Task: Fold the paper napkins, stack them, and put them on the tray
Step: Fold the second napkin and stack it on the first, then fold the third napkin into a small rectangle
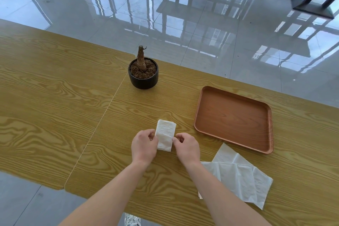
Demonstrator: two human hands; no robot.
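On the yellow wood-grain bench (55, 82), the left hand (144, 146) and right hand (187, 147) pinch closed fingers on the side edges of a folded white paper napkin (165, 136). The brown rectangular wooden tray (233, 119) lies bare, right. Unfolded white napkins (240, 176) lie below it. A black pot (143, 77) holds soil and a stump.
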